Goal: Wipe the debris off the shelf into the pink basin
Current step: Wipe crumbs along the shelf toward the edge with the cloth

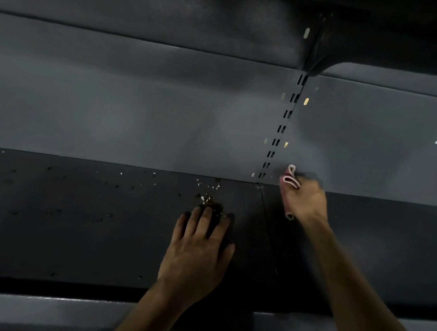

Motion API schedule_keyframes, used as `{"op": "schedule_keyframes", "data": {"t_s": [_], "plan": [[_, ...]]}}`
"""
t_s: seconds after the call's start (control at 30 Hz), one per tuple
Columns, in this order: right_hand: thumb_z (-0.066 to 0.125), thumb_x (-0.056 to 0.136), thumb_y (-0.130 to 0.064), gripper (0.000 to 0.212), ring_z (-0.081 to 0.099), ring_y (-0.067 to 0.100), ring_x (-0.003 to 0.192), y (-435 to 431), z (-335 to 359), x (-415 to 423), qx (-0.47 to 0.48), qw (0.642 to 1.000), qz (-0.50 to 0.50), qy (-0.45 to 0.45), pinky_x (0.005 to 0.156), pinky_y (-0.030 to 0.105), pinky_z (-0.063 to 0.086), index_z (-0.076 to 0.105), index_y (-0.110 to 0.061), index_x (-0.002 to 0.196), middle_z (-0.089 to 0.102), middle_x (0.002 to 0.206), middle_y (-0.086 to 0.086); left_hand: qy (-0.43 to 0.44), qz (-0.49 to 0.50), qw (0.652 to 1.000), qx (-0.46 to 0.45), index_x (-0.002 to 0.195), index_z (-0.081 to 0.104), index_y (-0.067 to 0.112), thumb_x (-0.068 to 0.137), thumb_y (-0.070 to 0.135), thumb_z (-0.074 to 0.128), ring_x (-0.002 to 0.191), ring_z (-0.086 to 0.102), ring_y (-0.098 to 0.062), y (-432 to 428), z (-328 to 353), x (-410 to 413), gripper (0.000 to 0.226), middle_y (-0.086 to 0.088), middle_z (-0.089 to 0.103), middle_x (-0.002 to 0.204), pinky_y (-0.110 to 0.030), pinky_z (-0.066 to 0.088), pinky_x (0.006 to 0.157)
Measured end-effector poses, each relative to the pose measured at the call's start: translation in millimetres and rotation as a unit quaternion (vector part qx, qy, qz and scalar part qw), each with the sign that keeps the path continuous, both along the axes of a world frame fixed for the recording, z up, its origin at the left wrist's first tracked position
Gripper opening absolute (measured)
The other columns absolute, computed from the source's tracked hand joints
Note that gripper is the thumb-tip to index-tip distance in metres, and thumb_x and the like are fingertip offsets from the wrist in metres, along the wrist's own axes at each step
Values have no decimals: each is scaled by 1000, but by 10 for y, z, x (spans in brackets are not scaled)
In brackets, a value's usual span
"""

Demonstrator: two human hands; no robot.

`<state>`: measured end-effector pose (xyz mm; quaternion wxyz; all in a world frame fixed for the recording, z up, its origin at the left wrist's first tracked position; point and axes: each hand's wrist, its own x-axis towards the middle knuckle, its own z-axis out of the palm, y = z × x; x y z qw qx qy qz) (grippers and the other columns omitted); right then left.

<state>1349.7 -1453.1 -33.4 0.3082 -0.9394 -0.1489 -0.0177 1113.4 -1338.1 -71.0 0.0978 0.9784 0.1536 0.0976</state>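
Left hand (197, 247) lies flat and open by the light, loose debris (209, 201); my right hand (303, 199) grips the soft cloth (291, 177), bunched.

I record the shelf (68, 230) lying before the back panel (135, 117). Debris (209, 201) is heaped toward the shelf's rear, at the fingertips of the left hand (198, 247), with specks scattered leftward. The right hand (304, 199) holds a cloth (291, 177) right of the slotted upright (278, 134).
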Motion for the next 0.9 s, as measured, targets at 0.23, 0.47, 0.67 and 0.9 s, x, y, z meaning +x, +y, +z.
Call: {"op": "schedule_keyframes", "data": {"t_s": [0.23,0.47,0.67,0.9], "plan": [[63,92,-22,20,67,23,85,617,-188,-436,-54,990,129,-25,83,30,54,66,-17,111,68,106,7,5,4,1000,-13,153,14,34,99,55,20,150,1,-23,0,27,10,59,-4,12,162,-45,-4,121],[58,96,-33,15,66,9,70,648,102,-855,50,981,183,46,59,16,46,67,-23,103,70,91,0,17,0,1000,-16,153,12,37,97,59,14,151,1,-22,34,6,-10,60,-3,10,163,-43,-4,122],[56,94,-20,13,67,25,74,-297,164,-503,11,995,96,21,56,22,41,61,-17,82,64,77,4,8,3,999,-30,152,17,35,92,61,8,150,4,-22,23,38,-4,66,-3,13,162,-42,-2,122],[58,93,-28,19,68,35,91,-1227,80,-409,-83,996,24,-16,67,29,40,68,-13,100,69,87,13,-7,0,999,-32,150,27,32,95,58,15,149,10,-23,27,7,0,62,-4,20,160,-44,5,121]]}}
